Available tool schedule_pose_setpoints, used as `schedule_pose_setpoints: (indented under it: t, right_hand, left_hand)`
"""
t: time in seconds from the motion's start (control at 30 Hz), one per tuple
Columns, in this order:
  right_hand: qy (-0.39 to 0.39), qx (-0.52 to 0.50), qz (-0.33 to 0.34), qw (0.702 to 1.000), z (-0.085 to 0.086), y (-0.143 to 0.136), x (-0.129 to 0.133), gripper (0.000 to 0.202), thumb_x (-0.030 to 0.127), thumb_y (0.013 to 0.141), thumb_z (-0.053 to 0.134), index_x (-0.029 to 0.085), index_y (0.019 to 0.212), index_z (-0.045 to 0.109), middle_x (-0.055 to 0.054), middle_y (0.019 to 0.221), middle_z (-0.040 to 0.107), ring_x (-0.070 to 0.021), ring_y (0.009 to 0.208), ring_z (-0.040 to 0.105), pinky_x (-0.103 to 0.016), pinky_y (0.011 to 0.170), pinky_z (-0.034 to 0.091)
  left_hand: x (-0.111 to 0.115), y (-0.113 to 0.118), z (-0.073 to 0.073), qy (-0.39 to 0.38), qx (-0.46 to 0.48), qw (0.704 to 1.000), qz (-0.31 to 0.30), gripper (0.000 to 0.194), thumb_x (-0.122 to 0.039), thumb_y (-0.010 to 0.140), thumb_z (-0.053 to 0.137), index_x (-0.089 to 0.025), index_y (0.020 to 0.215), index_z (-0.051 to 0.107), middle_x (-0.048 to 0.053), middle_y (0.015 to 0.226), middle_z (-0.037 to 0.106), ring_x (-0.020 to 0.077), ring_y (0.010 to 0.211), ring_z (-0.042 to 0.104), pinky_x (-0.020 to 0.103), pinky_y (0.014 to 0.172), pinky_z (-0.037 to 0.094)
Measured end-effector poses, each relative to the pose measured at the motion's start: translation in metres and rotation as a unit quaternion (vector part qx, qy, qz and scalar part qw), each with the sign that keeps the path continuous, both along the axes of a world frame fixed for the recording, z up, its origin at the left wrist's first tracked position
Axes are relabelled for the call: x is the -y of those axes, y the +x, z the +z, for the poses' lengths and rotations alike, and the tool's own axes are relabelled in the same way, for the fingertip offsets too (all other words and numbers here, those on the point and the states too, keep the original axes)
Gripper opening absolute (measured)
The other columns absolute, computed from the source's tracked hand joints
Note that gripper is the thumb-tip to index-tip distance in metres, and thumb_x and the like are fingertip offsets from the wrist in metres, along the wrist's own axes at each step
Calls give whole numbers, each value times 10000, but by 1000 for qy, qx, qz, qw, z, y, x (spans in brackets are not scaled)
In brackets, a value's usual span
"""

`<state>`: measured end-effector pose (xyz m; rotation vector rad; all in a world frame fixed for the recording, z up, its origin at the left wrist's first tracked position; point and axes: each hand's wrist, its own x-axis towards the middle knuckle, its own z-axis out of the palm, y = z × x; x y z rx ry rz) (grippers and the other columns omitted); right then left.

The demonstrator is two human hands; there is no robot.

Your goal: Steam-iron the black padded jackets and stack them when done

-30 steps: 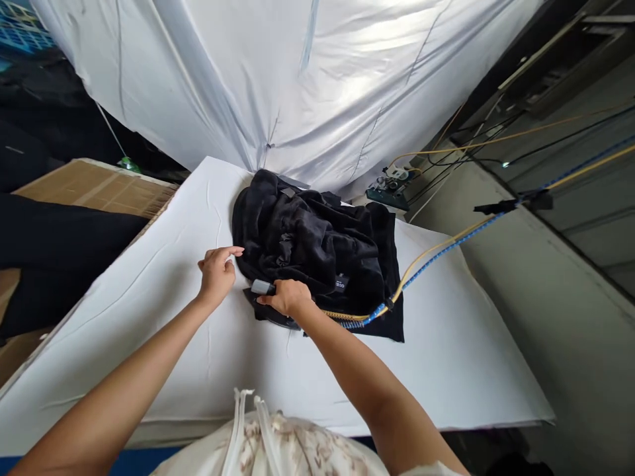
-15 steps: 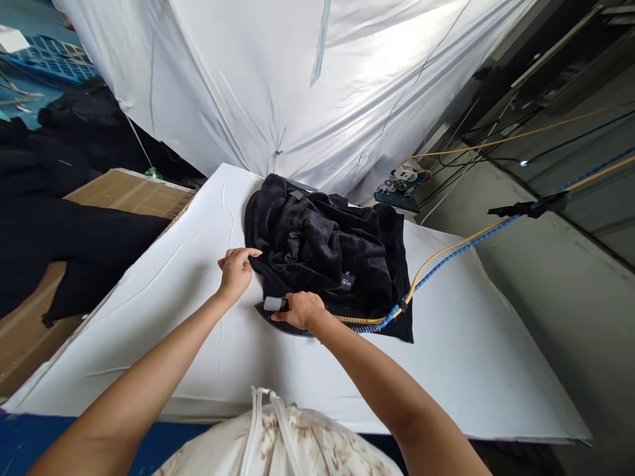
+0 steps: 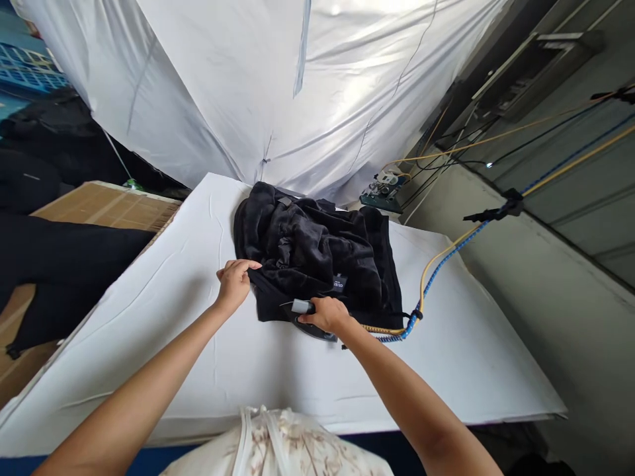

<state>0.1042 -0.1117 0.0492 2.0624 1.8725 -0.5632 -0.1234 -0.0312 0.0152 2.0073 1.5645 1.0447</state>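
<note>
A black garment (image 3: 317, 241) with a soft, plush-looking surface lies bunched on the white-covered table (image 3: 446, 370). A small dark label (image 3: 339, 283) with pale lettering shows on it. At the garment's left edge, my left hand (image 3: 235, 283) is closed, thumb and forefinger pinching the cloth. My right hand (image 3: 328, 313) grips the dark handle of a steam iron (image 3: 303, 307) with a grey front end. The iron rests along the garment's near band, and my hand hides part of its body. A yellow hose and a blue cord (image 3: 409, 322) run from its rear.
The hose and cord rise to the upper right past a black clip (image 3: 496, 208). White sheeting (image 3: 238, 86) hangs behind the table. A cardboard box (image 3: 106, 206) and dark clothing (image 3: 64, 258) are at left. A small green-based machine (image 3: 383, 190) stands beyond the far right corner.
My right hand has slid the iron to the right along the garment's near band. My left hand keeps its place at the left edge. The view has shifted slightly.
</note>
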Motion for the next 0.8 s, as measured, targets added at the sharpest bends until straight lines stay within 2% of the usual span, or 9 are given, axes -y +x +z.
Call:
schedule_pose_setpoints:
  t: [0.1, 0.27, 0.47, 0.6, 0.8]
  right_hand:
    - [9, 7, -20, 1000, -4, 14, 1, 564, 711, 647, 489, 280, 980, 632, -50, 917, 670, -267, 883, 618, -336, 710, 462]
    - [0, -17, -33, 999, -9, 13, 6, 614, 765, 634, 439, 289, 970, 634, -38, 914, 670, -262, 883, 620, -332, 704, 475]
    - [-8, -34, -22, 999, -10, 20, 9, 639, 772, 631, 426, 269, 969, 633, -60, 912, 671, -278, 887, 618, -365, 718, 475]
    - [-11, -30, -44, 999, -11, 47, 15, 648, 765, 633, 433, 257, 983, 630, -76, 941, 664, -271, 893, 615, -353, 731, 464]
    - [-18, -19, -90, 996, -12, 114, 34, 597, 719, 656, 469, 244, 977, 634, -75, 931, 659, -268, 907, 606, -334, 733, 448]
  left_hand:
    - [2, 4, -7, -10, -1, 1000, -12, 401, -17, 663, 358, -250, 854, 623, -25, 951, 665, 171, 973, 526, 344, 857, 316]
    - [2, 21, -18, -8, -8, 999, -32, 388, -42, 666, 361, -253, 854, 626, -16, 949, 664, 187, 979, 526, 357, 867, 318]
    - [6, 45, -20, 11, -13, 998, -52, 375, -60, 672, 365, -252, 852, 631, -15, 935, 668, 189, 974, 531, 360, 883, 323]
    - [15, 55, -21, 1, -25, 998, -52, 376, -57, 674, 367, -252, 851, 635, -17, 942, 669, 186, 978, 526, 363, 887, 326]
    - [34, 79, -30, -37, -66, 994, -76, 399, -57, 680, 367, -272, 853, 655, -21, 940, 669, 168, 975, 521, 357, 890, 314]
